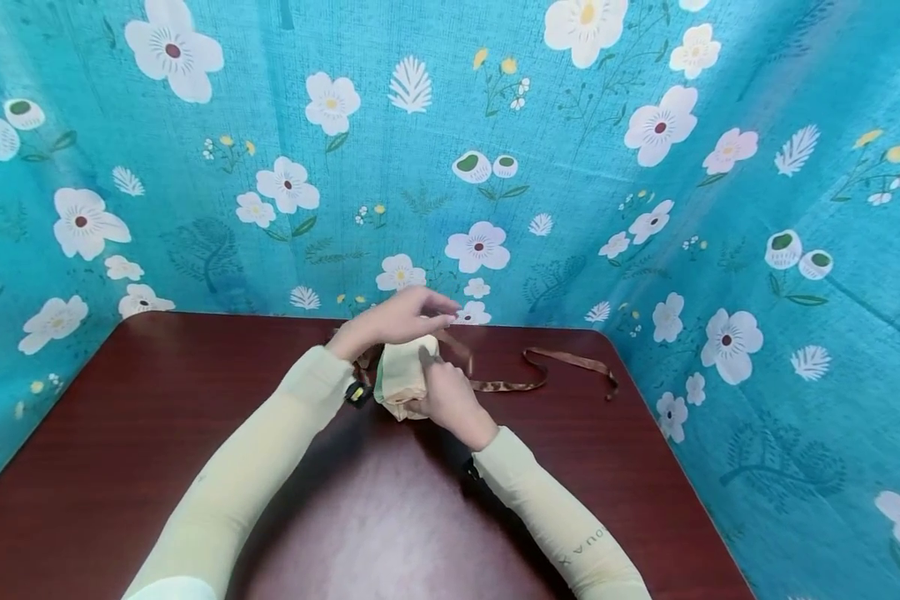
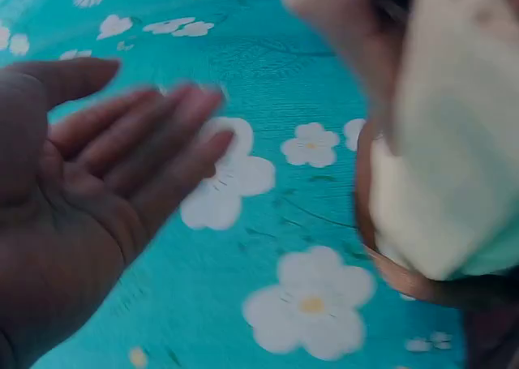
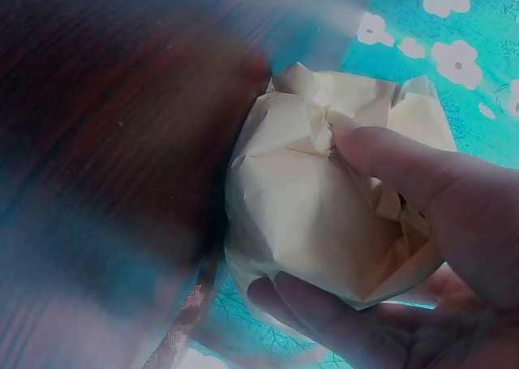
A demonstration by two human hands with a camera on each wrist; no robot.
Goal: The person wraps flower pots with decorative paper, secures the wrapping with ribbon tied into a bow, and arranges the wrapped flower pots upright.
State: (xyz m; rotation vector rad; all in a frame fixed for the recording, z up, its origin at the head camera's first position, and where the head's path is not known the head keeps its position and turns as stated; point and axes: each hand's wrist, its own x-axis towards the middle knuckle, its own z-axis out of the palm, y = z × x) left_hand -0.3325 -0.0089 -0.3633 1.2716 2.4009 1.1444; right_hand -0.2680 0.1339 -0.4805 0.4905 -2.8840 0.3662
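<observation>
A cream paper-wrapped package [image 1: 403,367] with a pale green side is near the back edge of the table. My right hand [image 1: 453,396] grips it from the right; in the right wrist view the thumb presses on crumpled paper folds [image 3: 328,130] and the fingers curl under the package. My left hand [image 1: 403,317] hovers just behind and above it, fingers extended and holding nothing, as the left wrist view also shows. A shiny brown ribbon [image 1: 506,386] runs out from the package to the right. Part of that ribbon [image 2: 405,280] curves round the package's lower end in the left wrist view.
The dark red-brown table [image 1: 195,400] extends on both sides of the hands. A turquoise flowered cloth [image 1: 390,208] hangs behind it and along the right side. The ribbon's loose tail [image 1: 577,361] loops toward the table's back right corner.
</observation>
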